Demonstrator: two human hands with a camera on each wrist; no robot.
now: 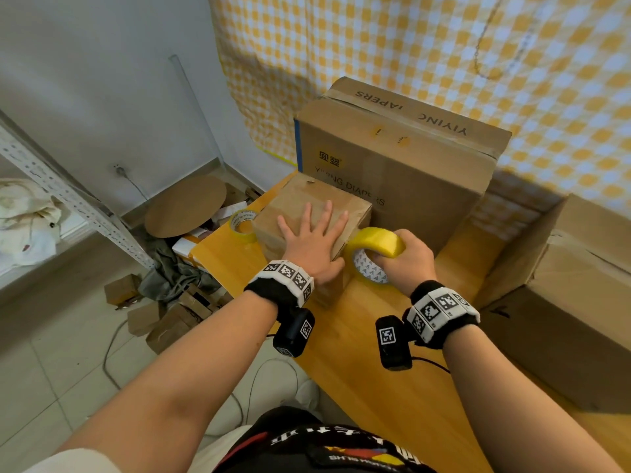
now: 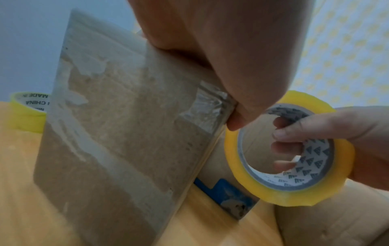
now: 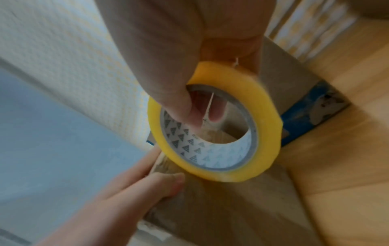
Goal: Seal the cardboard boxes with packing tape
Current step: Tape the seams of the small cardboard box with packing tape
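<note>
A small worn cardboard box stands on the yellow wooden table. My left hand lies flat on its top with the fingers spread and straight. In the left wrist view the thumb hangs over the box's right edge, by a patch of old clear tape. My right hand grips a yellow roll of packing tape just right of the box, fingers hooked through the core. The right wrist view shows the roll close to the box corner, above my left hand.
A second yellow tape roll lies on the table left of the small box. A large diaper carton stands right behind it, another big box at the right. Cardboard scraps and a metal shelf sit on the floor left.
</note>
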